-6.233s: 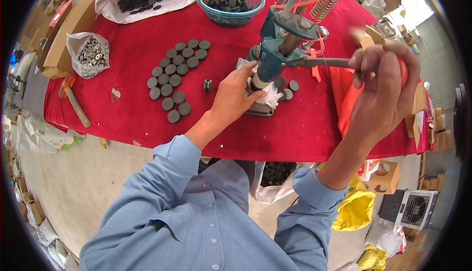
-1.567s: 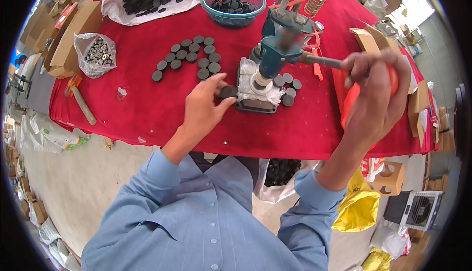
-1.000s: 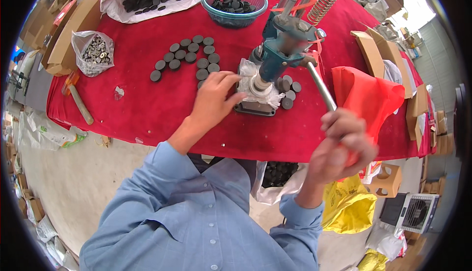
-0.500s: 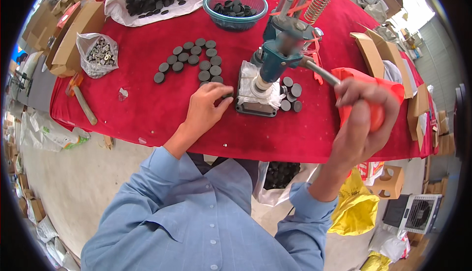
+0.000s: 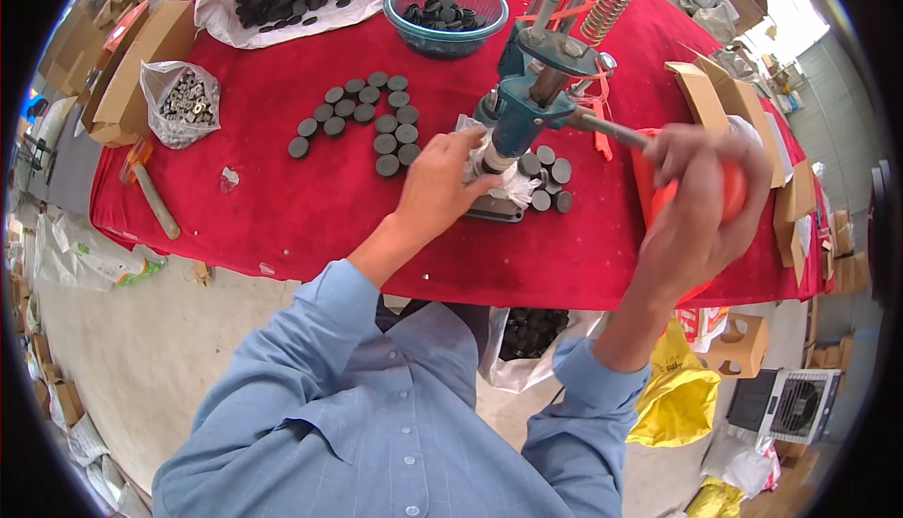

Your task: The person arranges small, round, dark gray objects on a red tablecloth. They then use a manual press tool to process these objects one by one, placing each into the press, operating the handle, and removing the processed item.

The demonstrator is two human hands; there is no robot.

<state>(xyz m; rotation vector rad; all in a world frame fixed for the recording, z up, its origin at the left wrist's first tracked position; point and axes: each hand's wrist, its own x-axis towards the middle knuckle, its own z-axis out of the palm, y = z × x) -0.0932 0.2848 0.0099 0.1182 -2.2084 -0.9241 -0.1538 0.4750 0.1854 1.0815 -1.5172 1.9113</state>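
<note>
At the foot of a green hand press [image 5: 523,109], my left hand [image 5: 438,178] curls its thumb and fingers about the pale lower end of the ram, over a plastic-wrapped base [image 5: 499,208]. What lies between its fingertips is hidden. My right hand [image 5: 704,203], smeared by motion, is wrapped round the red knob [image 5: 732,189] of the press lever [image 5: 611,130]. Small round black discs [image 5: 386,144] lie in a bent double row left of the press. More black discs [image 5: 544,178] sit close against its right side.
Behind stand a teal plastic basket [image 5: 395,22] and a white sack [image 5: 214,15], both holding black discs. On the left are a bag of small metal parts [image 5: 188,109] and a hammer [image 5: 155,200]. Open cartons [image 5: 701,95] line the right. Another sack [image 5: 503,368] hangs below the table's front edge.
My left hand has moved right with a dark disc, from beside the press to under its ram. The disc no longer shows. My right hand stays on the lever knob, slightly higher.
</note>
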